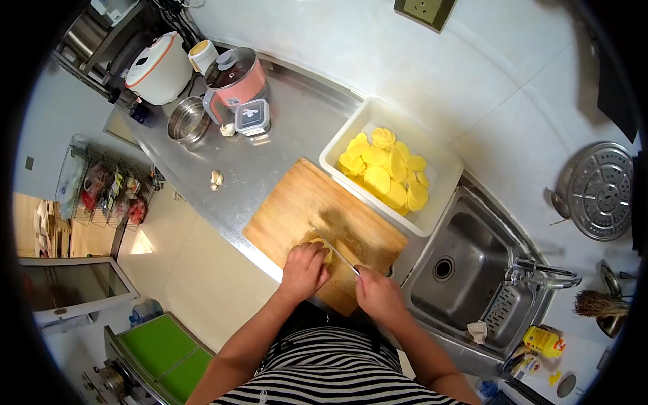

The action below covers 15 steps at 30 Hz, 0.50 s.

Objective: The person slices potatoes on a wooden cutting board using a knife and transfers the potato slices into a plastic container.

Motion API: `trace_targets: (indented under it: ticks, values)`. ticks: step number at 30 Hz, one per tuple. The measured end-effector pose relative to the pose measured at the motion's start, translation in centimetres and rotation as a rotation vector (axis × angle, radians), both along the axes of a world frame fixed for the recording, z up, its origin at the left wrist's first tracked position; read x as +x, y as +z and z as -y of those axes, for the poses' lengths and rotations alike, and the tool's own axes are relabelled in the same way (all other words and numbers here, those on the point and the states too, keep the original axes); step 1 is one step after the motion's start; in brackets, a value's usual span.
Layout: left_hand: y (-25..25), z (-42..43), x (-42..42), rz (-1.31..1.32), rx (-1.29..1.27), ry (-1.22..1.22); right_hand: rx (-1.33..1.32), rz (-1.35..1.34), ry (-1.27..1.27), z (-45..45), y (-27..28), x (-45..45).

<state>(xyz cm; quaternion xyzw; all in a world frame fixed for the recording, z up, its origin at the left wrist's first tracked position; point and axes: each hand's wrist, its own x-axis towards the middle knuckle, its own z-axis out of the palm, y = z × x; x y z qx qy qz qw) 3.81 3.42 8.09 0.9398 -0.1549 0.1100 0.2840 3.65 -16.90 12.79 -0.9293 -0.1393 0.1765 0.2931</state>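
Note:
On the wooden cutting board (297, 196), my left hand (304, 271) is closed over a peeled yellow potato (327, 254), pressing it down with bent fingers. My right hand (379, 295) grips the handle of a knife (343, 258). Its thin blade slants up and left, close beside the potato; whether it touches the potato I cannot tell. Dark wet patches mark the board around the blade. Just beyond the board stands a white plastic tub (432, 219) with many yellow potato slices (385, 169) inside.
To the right lies a steel sink (432, 290) with a faucet (540, 273). Garlic (216, 179), a steel bowl (189, 121), a lidded container (252, 117), a pink electric pot (236, 81) and a white rice cooker (160, 71) stand on the steel counter (297, 101) at left. A yellow bottle (543, 342) sits beyond the sink.

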Motion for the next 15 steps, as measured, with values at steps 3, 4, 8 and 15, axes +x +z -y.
trace_targets:
  ticks: [3, 4, 8, 15]
  values:
    - [-0.8, -0.3, 0.0, 0.073, 0.055, -0.050, -0.134, 0.106, 0.086, -0.6, 0.3, 0.1]
    - [-0.8, -0.3, 0.2, 0.108, 0.065, -0.066, -0.135, 0.105, 0.084, -0.5, 0.0, 0.1]
    - [-1.1, -0.3, 0.7, 0.191, 0.092, -0.097, -0.112, 0.135, 0.110, 0.2, 0.0, -0.2]
    - [-1.5, -0.3, 0.7, 0.161, 0.076, -0.072, -0.142, 0.053, 0.117, 1.0, 0.8, -0.4]
